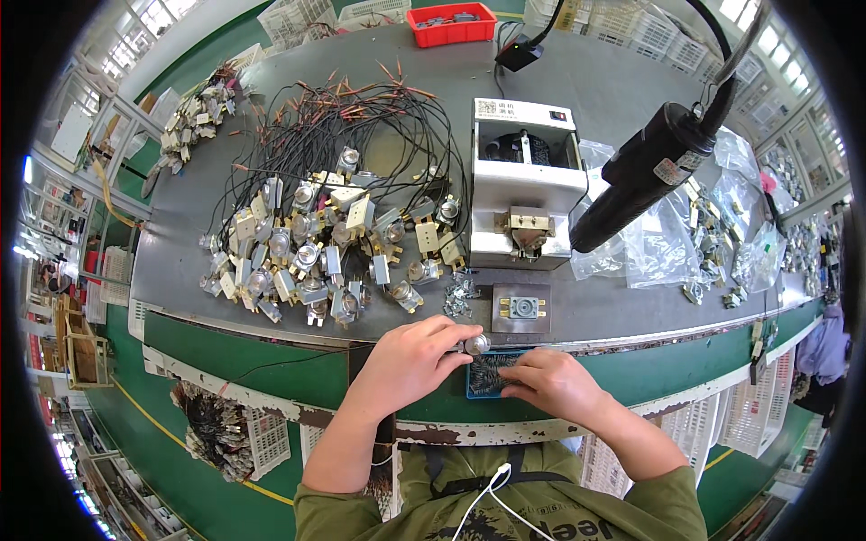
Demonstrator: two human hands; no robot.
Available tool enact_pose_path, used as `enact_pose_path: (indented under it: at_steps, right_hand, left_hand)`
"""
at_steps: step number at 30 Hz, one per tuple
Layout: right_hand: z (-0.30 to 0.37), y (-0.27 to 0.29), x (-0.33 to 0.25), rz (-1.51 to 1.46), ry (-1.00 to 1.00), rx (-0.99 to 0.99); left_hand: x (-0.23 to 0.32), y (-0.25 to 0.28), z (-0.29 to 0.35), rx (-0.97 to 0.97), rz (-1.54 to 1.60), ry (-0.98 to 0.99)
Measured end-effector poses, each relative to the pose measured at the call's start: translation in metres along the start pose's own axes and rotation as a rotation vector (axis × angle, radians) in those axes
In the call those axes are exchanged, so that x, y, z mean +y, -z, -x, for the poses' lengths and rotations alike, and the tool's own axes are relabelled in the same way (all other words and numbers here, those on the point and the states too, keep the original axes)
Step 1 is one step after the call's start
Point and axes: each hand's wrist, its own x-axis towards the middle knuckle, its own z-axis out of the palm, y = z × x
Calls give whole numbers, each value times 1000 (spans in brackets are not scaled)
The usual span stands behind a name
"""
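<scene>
My left hand (408,361) is closed around a small electrical part with a round silvery face (477,344), held above the bench's front edge. A thin black wire trails from that hand to the left. My right hand (552,383) dips into a blue tray (470,389) full of small dark screws (488,371). Its fingers are drawn together among them, and whatever the fingertips grip is hidden. Just beyond the hands, a grey part with brass tabs (521,307) sits on a square metal plate (498,326). Beside that plate lies a small heap of silvery metal pieces (460,294).
A pile of similar wired parts (325,243) covers the bench's left. A white-and-steel machine (528,194) stands behind the plate. A black electric screwdriver (631,180) hangs at right, over plastic bags (658,252). A red bin (451,32) stands at the back.
</scene>
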Motion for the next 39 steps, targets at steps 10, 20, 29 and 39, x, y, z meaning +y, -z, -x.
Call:
enact_pose_path:
  at_steps: [10,20,29,39]
  right_hand:
    - [0,8,-6,8,-40,-5]
    - [36,-1,-19,-187,-242,-375]
    - [-4,51,-22,-63,-52,162]
    - [-45,46,16,107,-20,356]
  left_hand:
    - [1,0,0,-2,-7,6]
    - [-1,5,3,-30,-7,15]
    - [2,9,-4,-19,-28,-13]
    - [7,-3,-14,-17,-54,-77]
